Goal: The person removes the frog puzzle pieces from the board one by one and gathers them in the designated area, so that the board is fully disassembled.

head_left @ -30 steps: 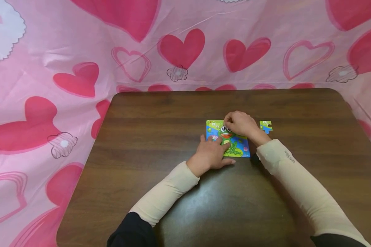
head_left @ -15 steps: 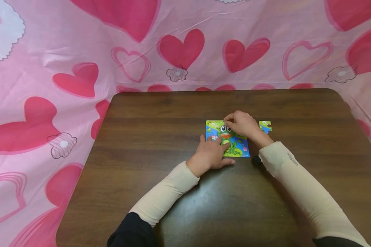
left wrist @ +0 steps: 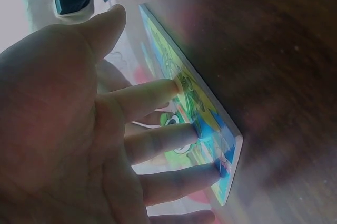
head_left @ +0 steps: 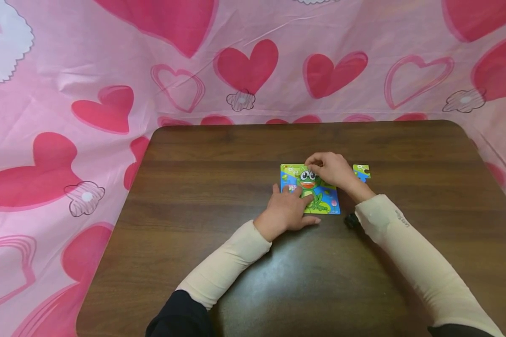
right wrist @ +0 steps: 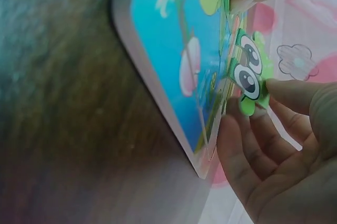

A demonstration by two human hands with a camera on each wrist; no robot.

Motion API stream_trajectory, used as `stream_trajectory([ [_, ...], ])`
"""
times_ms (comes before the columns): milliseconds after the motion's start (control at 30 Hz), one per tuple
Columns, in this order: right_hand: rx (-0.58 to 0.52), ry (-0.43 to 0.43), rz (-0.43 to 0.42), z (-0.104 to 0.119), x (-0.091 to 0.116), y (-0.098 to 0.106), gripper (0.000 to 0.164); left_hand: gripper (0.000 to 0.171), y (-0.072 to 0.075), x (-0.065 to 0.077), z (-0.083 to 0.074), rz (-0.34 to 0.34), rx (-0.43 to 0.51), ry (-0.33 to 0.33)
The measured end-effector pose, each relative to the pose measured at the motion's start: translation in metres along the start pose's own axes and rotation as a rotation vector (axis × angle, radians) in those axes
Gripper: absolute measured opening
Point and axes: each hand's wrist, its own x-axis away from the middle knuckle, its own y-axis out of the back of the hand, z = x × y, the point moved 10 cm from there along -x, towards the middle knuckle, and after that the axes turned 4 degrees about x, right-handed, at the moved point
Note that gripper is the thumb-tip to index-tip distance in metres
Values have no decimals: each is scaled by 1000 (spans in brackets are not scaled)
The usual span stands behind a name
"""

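Some of the frog puzzle (head_left: 316,195) is hidden under the left hand (head_left: 286,210).

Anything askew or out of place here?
The green frog-eye piece, held in the right hand, tilts off the flat, square frog puzzle; a green-and-blue jigsaw piece lies apart on the brown table.
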Motion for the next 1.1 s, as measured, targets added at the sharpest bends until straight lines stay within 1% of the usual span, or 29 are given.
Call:
stream_trajectory([
  [267,-49,6,20,-3,-1,-2,24,72,1,0,1,-4,-8,-1],
  [333,-70,-2,23,-5,-2,-2,24,72,1,0,1,-3,-8,-3],
  [400,-120,-29,29,-9,-2,-2,24,72,1,0,1,-3,-5,-3],
  [467,-203,-70,42,-13,-2,-3,25,72,1,0,0,-4,-3,-6],
  [567,-358,-124,72,-16,-2,-6,29,72,1,0,0,-5,-1,-9],
  [700,-565,-170,104,-14,-1,-8,35,72,0,0,0,-5,-3,-9],
  [800,-693,-208,114,-13,0,-7,38,71,0,0,0,-6,-2,-8],
  [1000,-916,-244,150,-11,4,-7,46,72,0,-1,0,-9,4,-3],
  [1100,-1029,-256,159,-11,5,-6,47,72,0,-1,0,-9,4,-1],
])
